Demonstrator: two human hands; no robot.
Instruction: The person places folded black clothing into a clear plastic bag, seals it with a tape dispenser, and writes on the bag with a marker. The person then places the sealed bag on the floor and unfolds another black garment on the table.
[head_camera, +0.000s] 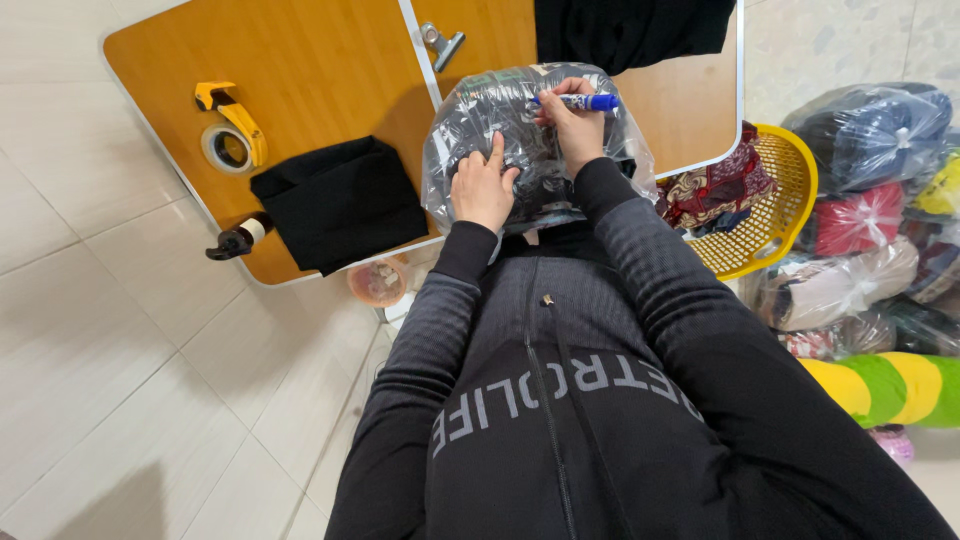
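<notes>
I see a clear plastic bag (520, 140) stuffed with dark patterned clothing, lying on the near edge of a wooden table (320, 70), right in front of my chest. My left hand (483, 187) rests flat on the bag's near left side, fingers spread and pressing down, gripping nothing. My right hand (572, 128) sits on top of the bag, toward its far right, closed around a blue marker (585, 101) that lies sideways with its tip pointing left onto the plastic. Both hands touch the bag, with the right one farther from me.

Left of the bag, touching its edge, lies a folded black cloth (340, 203). Beyond that, farther left, is a yellow tape dispenser (232, 128), and at the table's near left edge a small dark bottle (238, 238). A metal clip (441, 45) lies at the far side, beside more black fabric (630, 30).

To the right of the table stands a yellow basket (775, 215) holding red patterned cloth, and past it a pile of filled bags (870, 190) on the tiled floor.
</notes>
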